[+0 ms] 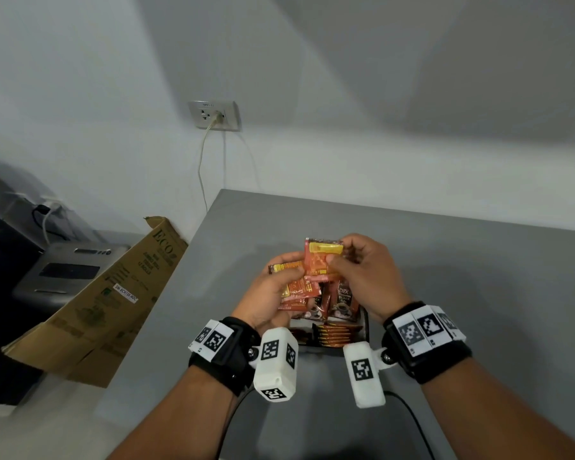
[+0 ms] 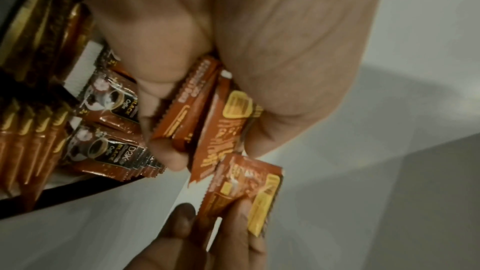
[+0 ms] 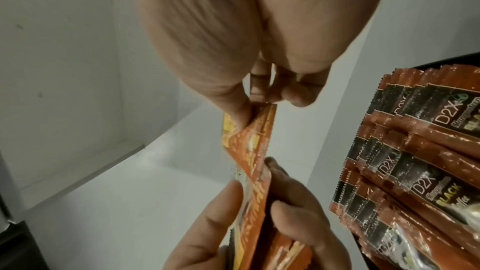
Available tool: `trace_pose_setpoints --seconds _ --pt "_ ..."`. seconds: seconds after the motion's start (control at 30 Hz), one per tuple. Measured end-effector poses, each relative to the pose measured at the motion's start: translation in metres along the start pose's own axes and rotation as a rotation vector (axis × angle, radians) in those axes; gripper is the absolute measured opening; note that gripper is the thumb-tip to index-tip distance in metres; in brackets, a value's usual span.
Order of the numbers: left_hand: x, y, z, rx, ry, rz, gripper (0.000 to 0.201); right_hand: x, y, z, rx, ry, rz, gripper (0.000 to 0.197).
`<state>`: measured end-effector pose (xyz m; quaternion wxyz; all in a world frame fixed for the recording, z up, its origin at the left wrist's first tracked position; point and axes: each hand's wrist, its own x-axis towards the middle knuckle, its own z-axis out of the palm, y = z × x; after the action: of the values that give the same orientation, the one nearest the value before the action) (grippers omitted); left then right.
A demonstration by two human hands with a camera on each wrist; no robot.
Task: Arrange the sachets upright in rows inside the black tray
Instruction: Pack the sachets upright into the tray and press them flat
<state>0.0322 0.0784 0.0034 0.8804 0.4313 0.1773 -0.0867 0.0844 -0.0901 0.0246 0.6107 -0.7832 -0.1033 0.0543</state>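
At the left edge of the head view, a grey appliance point(image 1: 70, 270) and a brown cardboard box point(image 1: 113, 300) are seen beside the grey table point(image 1: 445, 277); a wall socket point(image 1: 214, 115) with a plugged cable appears in the upper centre. Left of centre, a small bundle of orange sachets point(image 1: 296, 287) is gripped by the left hand point(image 1: 266, 300), the fingers and thumb being curled round it. Just to the right, a single orange sachet with a yellow band point(image 1: 322, 257) is pinched between the thumb and fingers of the right hand point(image 1: 365, 277); it is held upright above the bundle, its lower part overlapping the bundle's top. Below and between both hands, the black tray point(image 1: 365, 325) is partly hidden. Within it, dark D2X black coffee sachets point(image 1: 344, 302) are stood upright in rows, and a row of orange-brown stick sachets point(image 1: 334, 335) is packed at the near side. In the right wrist view, the coffee sachets point(image 3: 405, 171) fill the right of the frame.
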Motion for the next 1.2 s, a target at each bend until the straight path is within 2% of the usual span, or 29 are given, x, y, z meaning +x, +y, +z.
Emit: trace_pose_setpoints --seconds 0.07,0.17,0.23,0.3,0.37,0.43,0.53,0.6,0.67,0.73,0.83,0.9,1.0,1.07,1.13,1.2 --pt "0.002 0.0 -0.003 -0.04 0.035 -0.041 0.031 0.0 -0.002 -0.003 0.021 0.023 -0.016 0.017" --pt "0.004 0.001 -0.005 -0.052 0.081 -0.037 0.02 -0.007 -0.003 -0.003 -0.063 -0.058 -0.034 0.027" --pt "0.003 0.002 -0.002 -0.039 0.08 -0.014 0.022 -0.014 -0.001 0.0 -0.151 -0.127 -0.048 0.029" --pt "0.002 0.003 0.001 0.007 0.081 0.048 0.029 -0.019 0.0 0.003 -0.106 -0.176 -0.009 0.03" --pt "0.003 0.001 0.001 0.082 0.084 0.113 0.04 -0.019 0.001 0.005 -0.073 -0.145 0.031 0.023" --pt "0.004 -0.001 0.001 0.139 0.077 0.156 0.042 -0.017 0.0 0.008 -0.04 -0.063 0.057 0.01" --pt "0.003 -0.002 0.005 0.107 0.119 0.148 0.028 -0.013 0.004 0.01 0.062 -0.023 0.175 0.039" --pt "0.002 0.001 0.007 0.111 0.183 0.185 0.019 -0.01 0.008 0.01 0.209 0.019 0.3 0.034" --pt "0.004 0.002 0.004 0.227 0.246 0.313 0.019 -0.007 0.011 0.01 0.225 0.079 0.34 0.018" --pt "0.007 0.001 0.001 0.404 0.27 0.455 0.022 -0.007 0.01 0.013 0.159 0.066 0.334 0.012" --pt "0.009 -0.006 0.001 0.721 0.219 0.603 0.022 -0.009 0.002 0.02 0.299 -0.045 0.368 0.014" --pt "0.008 -0.013 0.002 0.896 0.145 0.654 0.03 -0.008 -0.002 0.022 0.439 -0.114 0.413 0.017" --pt "0.004 -0.015 -0.001 1.016 0.039 0.654 0.029 -0.007 -0.001 0.019 0.57 -0.16 0.465 0.033" --pt "0.002 -0.013 -0.005 0.998 -0.03 0.578 0.038 -0.007 0.002 0.018 0.524 -0.202 0.456 0.029" --pt "-0.001 -0.008 -0.006 0.842 -0.02 0.441 0.04 -0.006 0.005 0.016 0.484 -0.212 0.462 0.018" --pt "-0.003 -0.003 -0.004 0.516 0.025 0.312 0.038 -0.005 0.007 0.012 0.446 -0.186 0.468 0.022"
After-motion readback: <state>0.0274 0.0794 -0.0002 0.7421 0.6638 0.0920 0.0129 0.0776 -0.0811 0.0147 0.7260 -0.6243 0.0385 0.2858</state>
